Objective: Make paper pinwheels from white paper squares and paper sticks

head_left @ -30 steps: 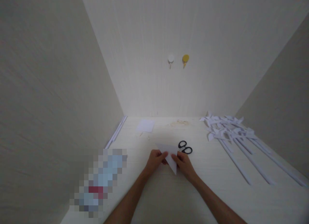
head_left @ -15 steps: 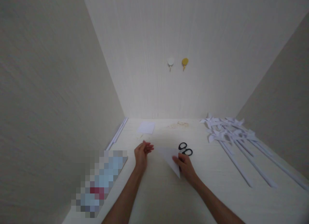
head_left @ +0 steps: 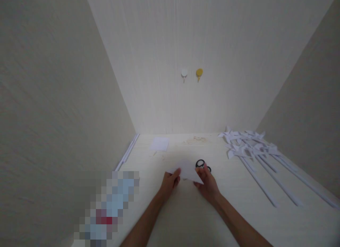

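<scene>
Walled nook: a back wall (head_left: pixel 159 98), a left wall (head_left: pixel 53 116) and a right wall (head_left: pixel 300 91) enclose a pale tabletop (head_left: pixel 183 222), which bears the loose items.
Held paper: a folded white paper (head_left: pixel 187 170) is between the person's hands, above the middle of the tabletop.
Left hand: the left hand (head_left: pixel 168 184) pinches the paper's left side, thumb on top.
Right hand: the right hand (head_left: pixel 208 185) is at the paper's right corner, its digits parted around it; whether they grip cannot be told.
Scissors: black-handled scissors (head_left: pixel 199 160) lie just beyond the right hand, partly hidden by it.
Far left: a flat white sheet (head_left: pixel 159 144) lies near the back wall; white rods (head_left: pixel 129 151) run along the left wall.
Far right: folded paper pinwheels (head_left: pixel 247 144) are clustered with long white sticks (head_left: pixel 261 185).
Blurred item: a pixelated object (head_left: pixel 114 201) at left; its contents, if any, cannot be told.
Hooks: a white hook (head_left: pixel 184 73) and a yellow hook (head_left: pixel 199 72) are on the back wall.
</scene>
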### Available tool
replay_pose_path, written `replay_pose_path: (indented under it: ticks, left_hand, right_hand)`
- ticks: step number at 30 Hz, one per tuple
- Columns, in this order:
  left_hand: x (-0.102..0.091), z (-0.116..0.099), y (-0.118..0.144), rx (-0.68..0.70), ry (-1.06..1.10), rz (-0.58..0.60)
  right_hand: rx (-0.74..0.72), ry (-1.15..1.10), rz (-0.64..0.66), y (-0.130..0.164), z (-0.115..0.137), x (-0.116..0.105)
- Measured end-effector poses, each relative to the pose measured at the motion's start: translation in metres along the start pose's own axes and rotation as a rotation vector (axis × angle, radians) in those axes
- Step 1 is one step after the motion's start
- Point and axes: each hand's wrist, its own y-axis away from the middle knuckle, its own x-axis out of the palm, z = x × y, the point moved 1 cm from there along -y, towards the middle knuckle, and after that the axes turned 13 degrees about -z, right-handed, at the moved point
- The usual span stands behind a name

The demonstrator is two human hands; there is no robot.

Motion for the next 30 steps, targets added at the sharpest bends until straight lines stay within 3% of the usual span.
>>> replay_pose_path:
  ticks: [3,7,10,13,20,23,26,30]
  left_hand:
    - [0.0,-0.001,-0.003,0.028,0.02,-0.144]
    - [0.007,0.001,0.002,0.092,-0.037,-0.177]
    - [0.015,0.003,0.008,0.135,-0.085,-0.107]
    - [0.019,0.005,0.01,0.147,-0.091,-0.085]
    - [-0.002,0.001,-0.008,0.055,0.062,-0.324]
    - [-0.013,-0.001,-0.015,0.044,0.156,-0.369]
    - [-0.014,-0.001,-0.013,0.04,0.127,-0.248]
    - [-0.003,0.002,-0.004,0.042,-0.023,-0.035]
  right_hand:
    - [0.108,-0.146,0.086,0.001,0.0,0.003]
    - [0.011,0.095,0.302,0.009,-0.004,0.01]
    - [-0.027,0.234,0.181,0.012,-0.009,0.011]
    - [-0.021,0.182,0.097,0.01,-0.014,0.01]
    - [-0.033,-0.169,-0.039,-0.003,-0.003,0.003]
    - [-0.003,-0.296,-0.121,-0.005,0.003,0.0]
    - [0.052,-0.285,-0.098,-0.005,0.001,-0.001]
    - [0.034,-0.133,0.028,-0.003,-0.006,0.001]
